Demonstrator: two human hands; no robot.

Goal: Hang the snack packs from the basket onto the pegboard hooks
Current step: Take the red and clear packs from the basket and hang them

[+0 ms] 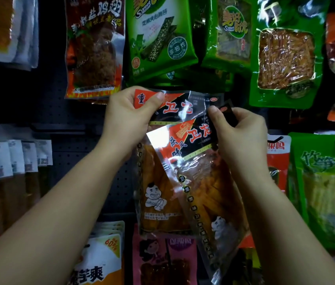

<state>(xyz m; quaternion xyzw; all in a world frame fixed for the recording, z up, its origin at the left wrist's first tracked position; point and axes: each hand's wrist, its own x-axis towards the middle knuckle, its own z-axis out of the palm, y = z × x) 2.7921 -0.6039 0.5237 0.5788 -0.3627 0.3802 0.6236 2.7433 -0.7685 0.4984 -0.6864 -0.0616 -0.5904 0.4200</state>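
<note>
Two clear snack packs with red-and-black headers and orange strips inside are held up in front of the dark pegboard (76, 161). My left hand (129, 116) pinches the top left corner of the rear pack (158, 194). The front pack (207, 186) tilts to the right and overlaps the rear one. My right hand (238, 132) pinches its top right corner. No hook is visible behind the packs, and the basket is out of view.
Hanging packs surround the gap: a red chicken-wing pack (94, 48) upper left, green packs (160, 36) above and at right (286, 52), brown packs (8, 182) at left, a pink pack (162, 260) and an orange-white pack (100, 260) below.
</note>
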